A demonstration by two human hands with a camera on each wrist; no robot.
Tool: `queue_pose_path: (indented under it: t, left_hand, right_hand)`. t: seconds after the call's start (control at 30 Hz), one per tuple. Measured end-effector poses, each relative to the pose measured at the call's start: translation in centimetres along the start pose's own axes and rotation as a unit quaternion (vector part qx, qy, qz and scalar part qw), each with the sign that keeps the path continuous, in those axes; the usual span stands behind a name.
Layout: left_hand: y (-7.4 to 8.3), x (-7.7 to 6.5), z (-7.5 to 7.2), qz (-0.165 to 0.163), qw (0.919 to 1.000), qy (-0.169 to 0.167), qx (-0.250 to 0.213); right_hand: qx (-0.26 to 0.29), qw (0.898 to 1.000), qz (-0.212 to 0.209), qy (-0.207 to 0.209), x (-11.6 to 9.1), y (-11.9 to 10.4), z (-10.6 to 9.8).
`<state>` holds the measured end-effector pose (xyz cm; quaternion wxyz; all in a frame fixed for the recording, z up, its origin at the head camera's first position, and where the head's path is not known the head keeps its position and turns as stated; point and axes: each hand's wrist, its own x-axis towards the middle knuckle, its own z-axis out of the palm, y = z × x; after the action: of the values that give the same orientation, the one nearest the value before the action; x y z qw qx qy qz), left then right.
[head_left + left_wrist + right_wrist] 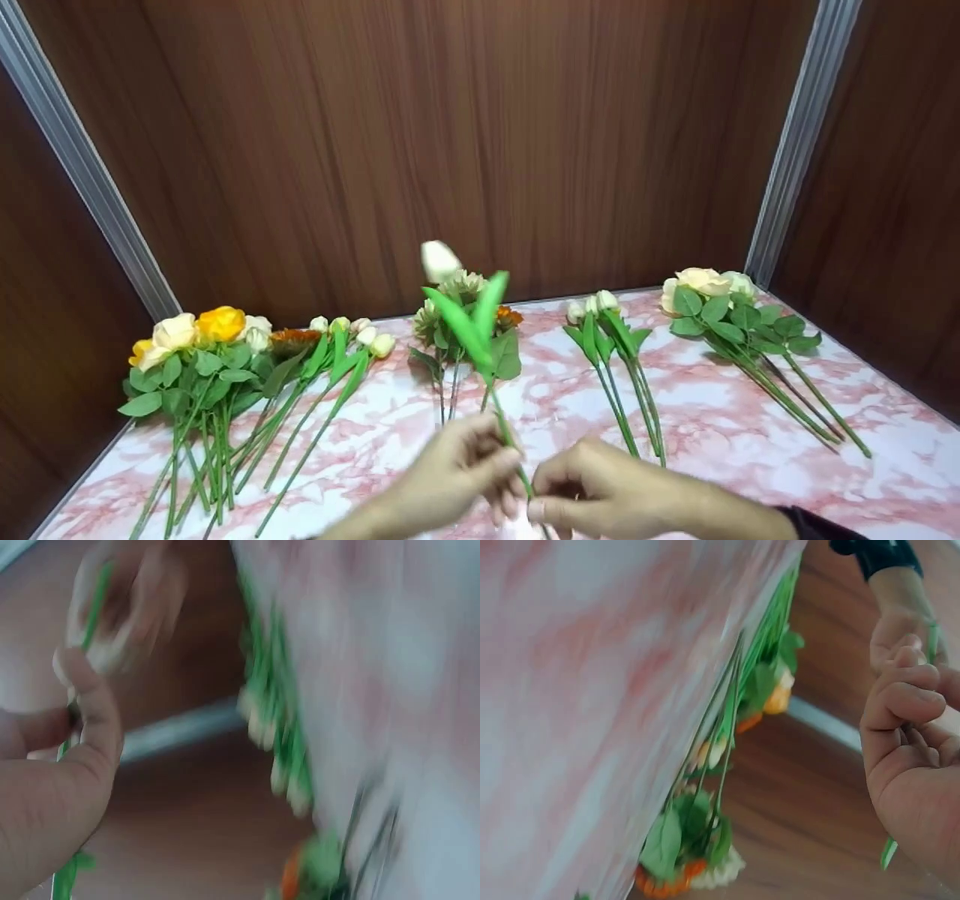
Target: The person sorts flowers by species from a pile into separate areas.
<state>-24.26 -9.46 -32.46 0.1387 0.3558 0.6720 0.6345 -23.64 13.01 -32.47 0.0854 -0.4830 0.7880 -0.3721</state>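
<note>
A single white tulip (440,260) with bright green leaves is held up in front, its bloom tilted to the left. The left hand (450,469) pinches its green stem between thumb and fingers, partway down. Just below, the right hand (611,487) grips the stem's lower part with thumb and curled fingers. The left wrist view shows the stem passing the left thumb (94,701) towards the blurred right hand (127,607). In the right wrist view, the right hand's curled fingers (907,701) hide most of the stem.
On the marbled table (750,465), roses (217,326) and a tulip bunch (367,337) lie left. Pale and orange flowers (461,289) lie behind the held tulip. Several white tulips (600,304) lie right of centre, cream roses (705,281) farther right. Wood-look panels (450,135) enclose the table.
</note>
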Motion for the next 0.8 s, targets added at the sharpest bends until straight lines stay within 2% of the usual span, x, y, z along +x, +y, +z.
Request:
queue_pose_path:
  t: [0.07, 0.13, 0.27, 0.33, 0.4, 0.5, 0.57, 0.6, 0.63, 0.67, 0.7, 0.77, 0.8]
  left_hand:
    - [-0.4, 0.0, 1.1, 0.021, 0.9994, -0.018, -0.019]
    - [-0.6, 0.0, 1.6, 0.025, 0.9994, -0.015, -0.017]
    - [-0.6, 0.0, 1.6, 0.022, 0.9996, 0.003, 0.016]
    - [-0.5, 0.1, 1.5, 0.021, 0.9989, 0.017, 0.039]
    - [-0.4, 0.2, 1.4, 0.021, 0.9977, 0.032, 0.055]
    - [-0.3, 0.4, 0.7, 0.025, 0.9945, 0.065, 0.079]
    - [-0.2, 0.5, -0.2, 0.013, 0.9892, 0.099, 0.107]
    - [-0.1, 0.5, -0.9, 0.006, 0.9836, 0.119, 0.135]
    - [-0.1, 0.5, -1.8, 0.004, 0.9736, 0.14, 0.18]
    - [-0.1, 0.5, -2.8, -0.005, 0.9593, 0.16, 0.232]
    - [-0.1, 0.5, -3.9, -0.016, 0.9398, 0.181, 0.29]
    - [-0.3, 0.3, -6.4, -0.053, 0.8916, 0.211, 0.397]
    - [-0.4, 0.1, -7.8, -0.079, 0.864, 0.221, 0.446]
  right_hand:
    - [-0.019, 0.999, -0.026, 0.0, 0.0, -0.2, 0.3]
    - [-0.02, 0.999, -0.033, 0.007, 0.1, -0.3, 0.5]
    - [0.064, 0.998, 0.012, 0.017, 0.1, -0.2, 0.6]
    - [0.082, 0.996, 0.019, 0.029, 0.0, 0.0, 0.5]
    - [0.055, 0.998, 0.008, 0.043, -0.1, 0.1, 0.3]
    - [-0.019, 0.997, -0.008, 0.078, -0.1, 0.5, -0.3]
    - [-0.044, 0.994, 0.02, 0.095, -0.1, 0.8, -1.1]
    - [-0.052, 0.992, 0.041, 0.105, -0.1, 1.2, -1.5]
    - [-0.06, 0.99, 0.065, 0.113, -0.1, 1.6, -2.1]
    - [-0.064, 0.986, 0.091, 0.12, -0.1, 2.0, -2.7]
    - [-0.072, 0.982, 0.12, 0.128, -0.2, 2.6, -3.3]
    - [-0.086, 0.97, 0.173, 0.144, -0.4, 3.9, -4.7]
    - [-0.1, 0.964, 0.195, 0.152, -0.6, 4.6, -5.4]
